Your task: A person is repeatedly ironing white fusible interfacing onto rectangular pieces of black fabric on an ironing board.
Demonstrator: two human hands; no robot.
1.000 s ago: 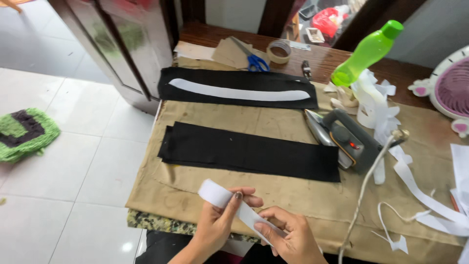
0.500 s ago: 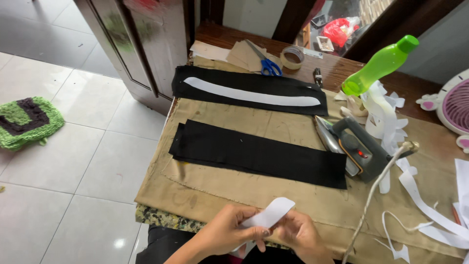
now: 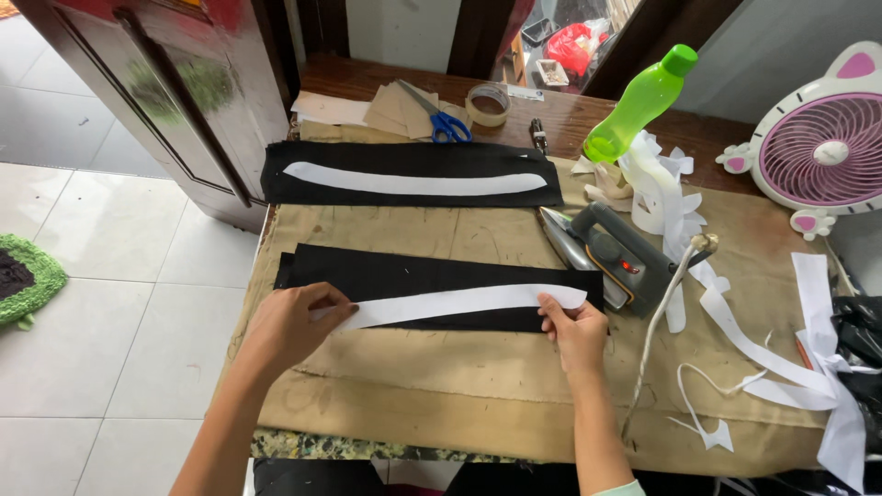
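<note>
Pinching each end of the thin, limp-looking white strip (image 3: 455,304), left hand (image 3: 292,323) and right hand (image 3: 574,332) are stretching it over the black fabric (image 3: 413,273).

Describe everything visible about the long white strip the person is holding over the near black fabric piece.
The long white curved strip looks like thin, flat interfacing or paper, gently arched and tapering toward its left end. It lies stretched lengthwise along the near black fabric rectangle on the tan padded table cover. The left hand presses its left end, and the right hand pinches its blunt right end. It looks smooth and unfolded.
</note>
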